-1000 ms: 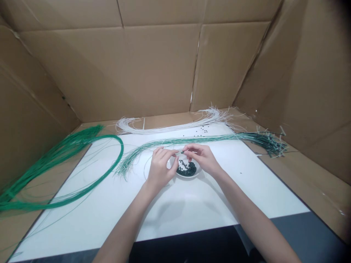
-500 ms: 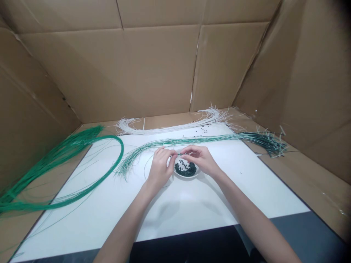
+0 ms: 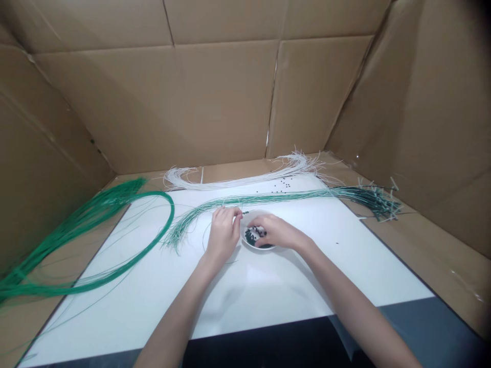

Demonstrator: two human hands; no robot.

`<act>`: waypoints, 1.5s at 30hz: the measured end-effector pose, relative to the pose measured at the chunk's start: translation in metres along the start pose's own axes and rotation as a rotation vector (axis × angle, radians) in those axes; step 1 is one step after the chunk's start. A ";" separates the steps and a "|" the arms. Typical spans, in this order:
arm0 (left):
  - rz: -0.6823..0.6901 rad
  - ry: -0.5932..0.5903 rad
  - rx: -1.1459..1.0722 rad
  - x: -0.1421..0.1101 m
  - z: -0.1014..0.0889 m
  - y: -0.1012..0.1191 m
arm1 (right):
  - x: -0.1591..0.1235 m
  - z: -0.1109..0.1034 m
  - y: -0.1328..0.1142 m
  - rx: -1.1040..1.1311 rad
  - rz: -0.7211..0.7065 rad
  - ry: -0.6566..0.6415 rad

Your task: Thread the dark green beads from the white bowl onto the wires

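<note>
My left hand [image 3: 225, 227] pinches a thin strand between thumb and forefinger, just left of the bowl's rim. A few dark green beads [image 3: 246, 212] show on the strand past the fingertips, and a thin line curves down behind the hand. Inside the white bowl [image 3: 245, 242] my right hand [image 3: 278, 231] reaches down with thumb and fingers apart. Its fingertips are at the small dark green beads [image 3: 250, 236] lying in the bowl. Part of the bowl is covered by this hand.
Behind the bowl lies a long bundle of green strands [image 3: 268, 197] with dark, beaded right ends. White strands [image 3: 230, 182] lie farther back, near several loose beads [image 3: 283, 184]. A green coil [image 3: 169, 220] is at left. Cardboard walls [image 3: 222, 102] enclose the white table [image 3: 291, 301].
My right hand has left the strand beside my left fingers and moved down into the bowl, its fingers spreading. My left hand stays nearly in place, still pinching the strand.
</note>
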State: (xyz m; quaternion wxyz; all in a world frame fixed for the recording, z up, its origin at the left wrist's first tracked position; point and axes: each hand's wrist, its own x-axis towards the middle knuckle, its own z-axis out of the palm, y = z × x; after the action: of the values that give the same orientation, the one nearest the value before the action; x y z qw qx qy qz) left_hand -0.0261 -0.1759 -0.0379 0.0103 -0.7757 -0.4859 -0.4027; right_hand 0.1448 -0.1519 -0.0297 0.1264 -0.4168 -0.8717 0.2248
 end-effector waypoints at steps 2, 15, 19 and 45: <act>-0.004 -0.007 0.014 0.000 0.000 -0.001 | 0.003 0.001 -0.002 -0.076 -0.018 -0.092; -0.173 -0.039 -0.132 0.003 -0.005 0.004 | 0.007 0.009 0.001 -0.100 0.074 -0.032; -0.174 -0.051 -0.132 0.002 -0.005 0.005 | 0.003 0.004 0.004 -0.036 0.068 0.039; -0.146 -0.020 -0.136 0.002 -0.005 0.009 | -0.002 -0.008 0.010 0.538 0.106 0.504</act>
State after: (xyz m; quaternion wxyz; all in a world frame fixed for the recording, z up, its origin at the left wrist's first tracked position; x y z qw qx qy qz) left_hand -0.0224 -0.1814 -0.0299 -0.0766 -0.7410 -0.5129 -0.4266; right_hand 0.1562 -0.1454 -0.0274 0.4303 -0.4556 -0.7000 0.3425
